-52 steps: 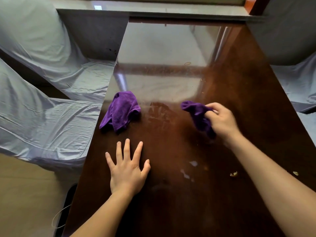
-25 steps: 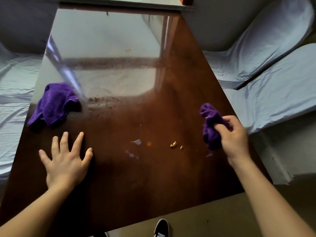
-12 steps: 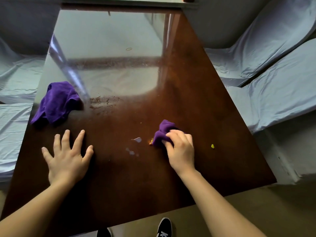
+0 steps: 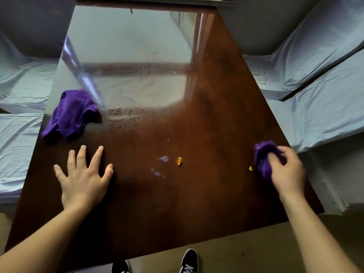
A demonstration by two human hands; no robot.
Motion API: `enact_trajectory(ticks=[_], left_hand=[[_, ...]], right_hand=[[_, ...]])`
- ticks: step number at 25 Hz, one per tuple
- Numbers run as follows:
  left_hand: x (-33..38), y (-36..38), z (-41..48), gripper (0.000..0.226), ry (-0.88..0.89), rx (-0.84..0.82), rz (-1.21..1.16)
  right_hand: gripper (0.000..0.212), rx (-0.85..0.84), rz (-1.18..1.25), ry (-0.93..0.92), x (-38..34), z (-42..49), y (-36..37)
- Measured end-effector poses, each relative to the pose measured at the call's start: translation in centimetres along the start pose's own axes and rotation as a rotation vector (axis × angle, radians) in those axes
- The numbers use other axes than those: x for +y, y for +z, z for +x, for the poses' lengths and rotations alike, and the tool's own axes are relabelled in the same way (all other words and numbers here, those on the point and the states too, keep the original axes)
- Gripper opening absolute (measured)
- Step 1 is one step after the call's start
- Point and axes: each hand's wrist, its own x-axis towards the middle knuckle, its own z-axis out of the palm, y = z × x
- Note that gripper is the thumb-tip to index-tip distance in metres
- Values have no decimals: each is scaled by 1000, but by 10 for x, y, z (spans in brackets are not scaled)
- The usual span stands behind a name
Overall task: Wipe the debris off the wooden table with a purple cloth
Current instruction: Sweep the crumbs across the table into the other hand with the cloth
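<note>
A glossy dark wooden table (image 4: 197,125) fills the view. My right hand (image 4: 285,172) grips a bunched purple cloth (image 4: 263,156) near the table's right edge. Just left of that cloth lies a small yellow crumb (image 4: 250,168). Nearer the middle sit an orange crumb (image 4: 179,161) and pale whitish scraps (image 4: 164,159). My left hand (image 4: 83,178) rests flat on the table with fingers spread, holding nothing. A second purple cloth (image 4: 71,113) lies crumpled at the left edge, beyond my left hand.
Chairs draped in pale blue covers (image 4: 319,91) stand along the right side, and more covered seats (image 4: 17,119) along the left. A smear of fine specks (image 4: 126,113) marks the table beside the left cloth. My shoes (image 4: 188,261) show below the near edge.
My right hand has swept the cloth from the table's middle out to the right edge. The orange crumb stays near the centre. My left hand has not moved.
</note>
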Motion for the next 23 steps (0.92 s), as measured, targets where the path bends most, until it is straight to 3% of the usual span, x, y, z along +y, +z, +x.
enact_trajectory(ticks=[3,8,11,13,15,17,21,23], left_hand=[[0,1,0,67,1,0,4],[2,-1,0,68,-5,-10,13],[1,-3,-1,68,0,-10,3],[0,-3,-2,68,3,-4,-1],[0,-2,-1,68,4,4,2],[0,-1,0,68,3,1,5],[-1,1,0,68,1,13,10],[-1,0,0,69,2,13,9]], right_hand=[[30,-74,-313,-169,8,-30,25],[24,-165,-102,-444,-59,-71,88],[20,-296,165,-350,-100,-71,117],[18,-245,311,-225,-108,-46,117],[22,-129,310,-194,-107,-9,102],[28,-79,168,-221,-106,25,89],[38,-303,-380,-215,-97,35,94],[40,-299,-489,-308,-90,7,103]])
